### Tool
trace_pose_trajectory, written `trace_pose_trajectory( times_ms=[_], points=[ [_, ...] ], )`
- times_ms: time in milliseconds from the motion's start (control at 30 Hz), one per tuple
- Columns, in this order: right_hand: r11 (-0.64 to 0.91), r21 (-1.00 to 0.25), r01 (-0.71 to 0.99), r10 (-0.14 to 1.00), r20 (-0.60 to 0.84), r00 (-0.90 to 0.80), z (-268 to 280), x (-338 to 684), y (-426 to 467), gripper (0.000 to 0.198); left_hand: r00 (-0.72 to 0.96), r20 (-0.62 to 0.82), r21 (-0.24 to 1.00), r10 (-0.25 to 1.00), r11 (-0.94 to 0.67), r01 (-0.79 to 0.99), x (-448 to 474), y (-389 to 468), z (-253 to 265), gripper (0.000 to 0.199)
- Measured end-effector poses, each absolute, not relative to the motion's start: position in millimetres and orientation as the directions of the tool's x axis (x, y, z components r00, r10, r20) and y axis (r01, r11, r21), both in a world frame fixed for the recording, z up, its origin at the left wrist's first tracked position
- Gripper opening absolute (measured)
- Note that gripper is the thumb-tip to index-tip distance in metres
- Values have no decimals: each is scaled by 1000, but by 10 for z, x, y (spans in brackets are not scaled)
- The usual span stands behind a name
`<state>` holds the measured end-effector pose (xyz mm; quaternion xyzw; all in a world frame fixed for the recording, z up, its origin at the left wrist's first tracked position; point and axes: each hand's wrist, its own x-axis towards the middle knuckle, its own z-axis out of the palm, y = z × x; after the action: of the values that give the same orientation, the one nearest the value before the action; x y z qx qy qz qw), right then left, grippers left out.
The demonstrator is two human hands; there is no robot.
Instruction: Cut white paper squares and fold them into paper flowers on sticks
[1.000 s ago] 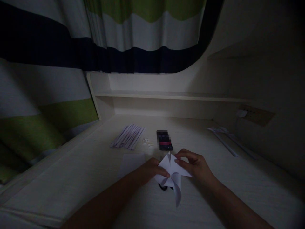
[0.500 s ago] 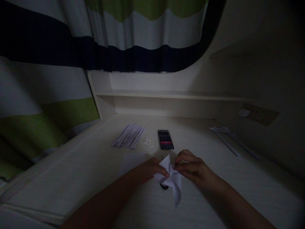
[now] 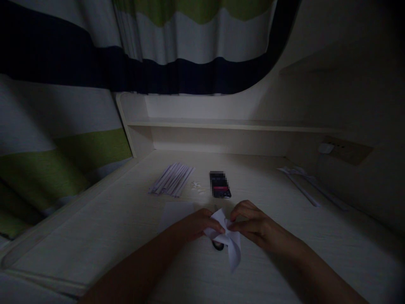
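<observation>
A white paper pinwheel (image 3: 233,249) with curved blades is held up over the desk between both hands. My left hand (image 3: 202,223) grips it from the left, its thumb pressed near the centre. From the right, my right hand (image 3: 251,221) pinches a blade by its fingertips close to the middle. Beneath the paper lies a pair of scissors (image 3: 218,245); a dark handle loop shows below and a tip above, the rest hidden. Left of my left hand a sheet of white paper (image 3: 174,211) rests flat, partly covered by the forearm.
Farther back lie a bundle of rolled paper sticks (image 3: 172,179), several small white bits (image 3: 196,185) and a phone (image 3: 220,185). More paper sticks (image 3: 300,188) are at the right by the wall, near a socket with a plug (image 3: 325,147). A shelf (image 3: 221,123) spans the back; curtains hang left.
My right fingertips have moved slightly left, drawing a blade inward to the pinwheel's centre. The lower blade has shifted a little, and more of the scissors' handle shows.
</observation>
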<state>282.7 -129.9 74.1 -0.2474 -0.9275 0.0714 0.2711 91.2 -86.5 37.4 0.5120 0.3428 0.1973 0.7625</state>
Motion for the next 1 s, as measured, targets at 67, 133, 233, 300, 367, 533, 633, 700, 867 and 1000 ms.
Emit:
trace_pose_trajectory(
  times_ms=[67,133,233,300,367,533,633,700,867,1000],
  points=[
    [869,-256,423,495,456,-740,739,2826,-1304,22,695,-304,919,652,392,35,909,-864,363,8],
    [870,-244,429,493,443,-749,732,2826,-1307,23,698,-298,919,651,393,26,906,-862,349,8],
    [873,-235,427,487,444,-752,718,2827,-1303,22,698,-303,916,649,402,24,904,-856,325,8],
    [878,-233,418,479,455,-751,713,2825,-1297,22,691,-299,914,658,407,9,903,-852,316,9],
    [876,-235,421,482,457,-748,718,2820,-1295,23,692,-292,912,660,410,-5,903,-852,318,8],
    [865,-246,437,501,445,-742,738,2811,-1310,28,691,-278,923,667,384,0,906,-851,334,10],
    [857,-264,442,515,442,-734,744,2809,-1325,34,658,-300,926,690,376,28,908,-839,325,10],
    [849,-302,434,528,437,-728,748,2800,-1332,36,645,-315,930,696,364,61,908,-832,328,12],
    [748,-563,353,648,501,-574,683,2751,-1289,13,632,-294,955,717,246,165,902,-857,406,17],
    [446,-822,355,880,331,-339,533,2697,-1219,11,634,-288,957,718,191,218,903,-884,419,17]
  ],
)
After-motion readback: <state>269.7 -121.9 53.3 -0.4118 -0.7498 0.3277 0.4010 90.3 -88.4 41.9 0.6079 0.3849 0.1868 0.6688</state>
